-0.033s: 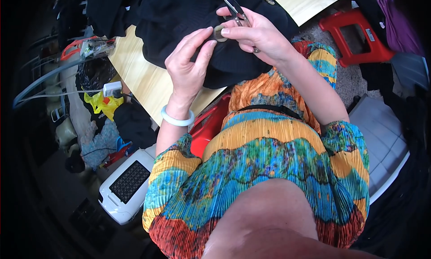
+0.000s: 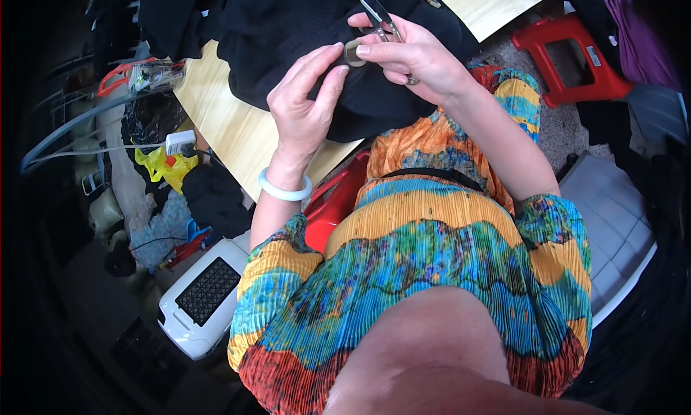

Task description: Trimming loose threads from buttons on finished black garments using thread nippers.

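Between my two hands, above the table, is a round olive-brown disc [image 2: 352, 52] that looks like a large button. My left hand [image 2: 306, 91] has its index finger and thumb at the disc's left edge in a loose pinch. My right hand [image 2: 417, 59] presses its thumb on the disc's right side. The same hand carries a pair of thread snips [image 2: 381, 23], held among the fingers with the metal blades pointing up and left. Beneath both hands a black knit garment [image 2: 281, 26] lies bunched over the table. Any thread at the disc is too small to make out.
The pale wooden table [image 2: 223, 105] shows beside the garment. A red plastic stool [image 2: 533, 41] stands at the right, near a grey plastic lid [image 2: 604, 206]. At the left are a yellow bag [image 2: 162, 167], a white adapter [image 2: 180, 141] with cables and a white box [image 2: 205, 300].
Both hands, with the disc and the snips, have shifted very slightly to the right. The grip looks the same.
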Tool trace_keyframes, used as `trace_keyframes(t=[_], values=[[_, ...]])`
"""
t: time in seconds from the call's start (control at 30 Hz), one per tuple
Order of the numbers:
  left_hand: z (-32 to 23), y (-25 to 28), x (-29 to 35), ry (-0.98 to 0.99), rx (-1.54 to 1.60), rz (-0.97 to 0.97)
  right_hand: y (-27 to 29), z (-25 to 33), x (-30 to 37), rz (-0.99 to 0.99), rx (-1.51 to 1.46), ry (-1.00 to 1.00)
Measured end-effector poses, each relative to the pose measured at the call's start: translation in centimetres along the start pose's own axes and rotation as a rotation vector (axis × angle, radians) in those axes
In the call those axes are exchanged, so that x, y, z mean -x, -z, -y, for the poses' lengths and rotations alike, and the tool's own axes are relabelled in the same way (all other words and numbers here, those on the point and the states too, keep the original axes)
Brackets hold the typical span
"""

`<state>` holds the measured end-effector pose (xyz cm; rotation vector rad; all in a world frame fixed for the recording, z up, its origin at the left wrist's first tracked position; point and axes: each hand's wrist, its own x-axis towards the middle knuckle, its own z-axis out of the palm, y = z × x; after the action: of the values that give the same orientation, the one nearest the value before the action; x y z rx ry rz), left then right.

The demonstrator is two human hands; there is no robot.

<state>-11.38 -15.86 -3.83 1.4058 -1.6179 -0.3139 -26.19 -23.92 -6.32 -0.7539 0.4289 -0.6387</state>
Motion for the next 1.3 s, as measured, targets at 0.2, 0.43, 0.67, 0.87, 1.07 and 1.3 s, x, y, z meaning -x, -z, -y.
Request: trace_keyframes(t=[0.2,0.43,0.67,0.87,1.07,1.3], values=[[1.4,-0.5,0.1,-0.16,-0.089,-0.045,0.7,-0.3,-0.3,0.056,-0.062,-0.039],[1.6,-1.7,0.1,-0.273,-0.274,-0.189,0.6,0.1,-0.4,0.034,-0.028,-0.018],[-0.3,-0.4,-0.4,0.157,-0.075,0.071,0.9,0.0,-0.5,0.007,0.058,0.002],[-1.1,1.8,-1.4,0.84,0.581,0.422,0.4,0.1,-0.2,-0.008,0.199,0.012],[-0.7,2.0,-1.8,0.964,0.95,0.316,-0.5,0.6,0.8,-0.307,0.65,0.424],[-1.3,1.0,-2.0,0.889,0.979,0.24,-2.4,1.5,5.2,-0.01,0.448,0.018]])
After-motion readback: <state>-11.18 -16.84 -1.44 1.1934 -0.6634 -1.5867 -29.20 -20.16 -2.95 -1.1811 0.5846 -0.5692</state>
